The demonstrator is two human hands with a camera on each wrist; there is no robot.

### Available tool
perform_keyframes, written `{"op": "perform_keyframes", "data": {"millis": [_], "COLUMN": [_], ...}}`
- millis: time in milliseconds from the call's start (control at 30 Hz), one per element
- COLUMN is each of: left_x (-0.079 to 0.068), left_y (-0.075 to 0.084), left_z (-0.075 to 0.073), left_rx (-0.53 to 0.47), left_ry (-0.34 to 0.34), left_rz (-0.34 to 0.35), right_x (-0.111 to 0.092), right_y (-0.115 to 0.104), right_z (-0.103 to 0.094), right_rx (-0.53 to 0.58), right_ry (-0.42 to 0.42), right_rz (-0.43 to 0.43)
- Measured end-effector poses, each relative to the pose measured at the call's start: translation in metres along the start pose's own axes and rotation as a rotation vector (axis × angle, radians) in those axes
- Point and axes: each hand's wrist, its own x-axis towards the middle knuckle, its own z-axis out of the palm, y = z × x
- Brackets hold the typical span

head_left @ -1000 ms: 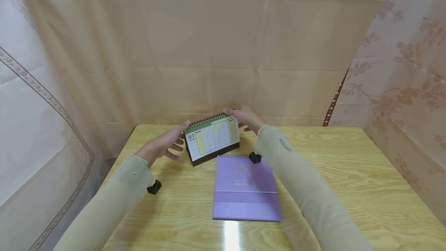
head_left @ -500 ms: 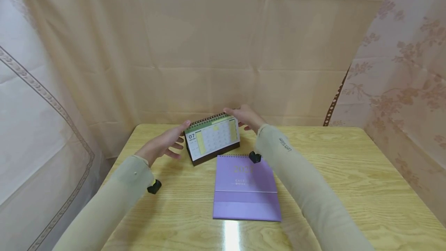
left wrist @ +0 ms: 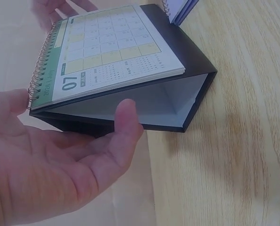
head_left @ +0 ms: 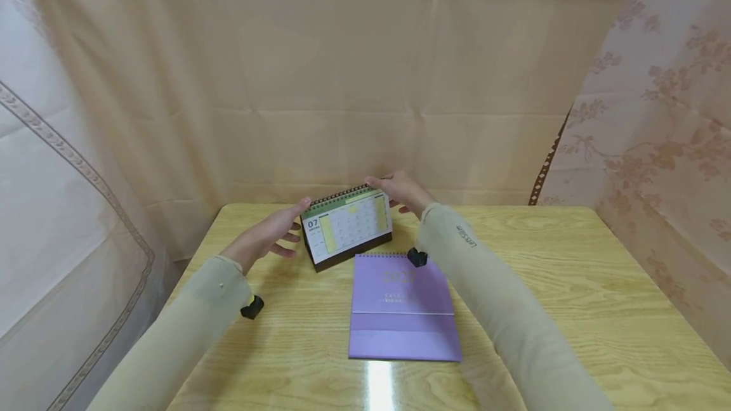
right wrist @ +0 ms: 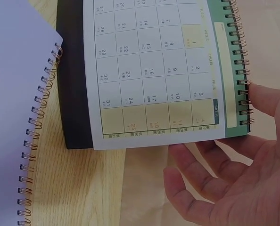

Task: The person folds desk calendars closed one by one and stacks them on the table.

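Observation:
A desk calendar point(head_left: 348, 227) with a green-headed page marked 07 stands as a tent on a dark base at the back of the table. My left hand point(head_left: 273, 231) holds its top left corner, thumb at the coil and fingers around the back and open side. At the other end, my right hand point(right wrist: 243, 169) holds the top right corner, its thumb on the coil point(right wrist: 243, 89) and its fingers behind and beside the edge. The left wrist view shows the calendar's hollow side point(left wrist: 159, 101). A purple calendar point(head_left: 402, 335) lies flat just in front.
The wooden table point(head_left: 571, 309) ends at its back edge close behind the standing calendar, where a beige curtain point(head_left: 331, 68) hangs. Patterned cloth point(head_left: 674, 113) hangs on the right and a pale sheet point(head_left: 57, 208) on the left. My right forearm passes over the purple calendar's upper right corner.

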Motion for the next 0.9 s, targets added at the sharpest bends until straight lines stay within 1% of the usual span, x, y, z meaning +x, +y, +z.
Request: {"op": "perform_keyframes", "data": {"millis": [100,267,433,667,800,900], "left_x": [-0.0012,-0.0030,-0.0040,0.0000,0.0022,0.0037], "left_y": [-0.0003,0.0002,0.0016,0.0027,0.0034,0.0038], "left_z": [0.0004,0.0019,0.0042,0.0052,0.0060,0.0065], "left_rx": [0.004,0.014,-0.002,-0.024,-0.027,-0.036], "left_ry": [0.000,-0.003,0.011,0.066,0.117,0.160], "left_rz": [0.014,0.056,0.070,0.069,0.070,0.086], "right_x": [-0.0001,0.0001,0.0000,0.0010,0.0018,0.0035], "right_y": [0.0005,-0.0006,-0.0031,-0.0038,-0.0048,-0.0062], "right_z": [0.0000,0.0013,0.0031,0.0045,0.0063,0.0081], "right_rx": [-0.004,-0.008,0.014,0.034,0.039,0.043], "right_ry": [-0.001,0.006,0.013,0.035,0.052,0.068], "right_rz": [-0.007,-0.006,-0.008,0.002,-0.003,-0.006]}}
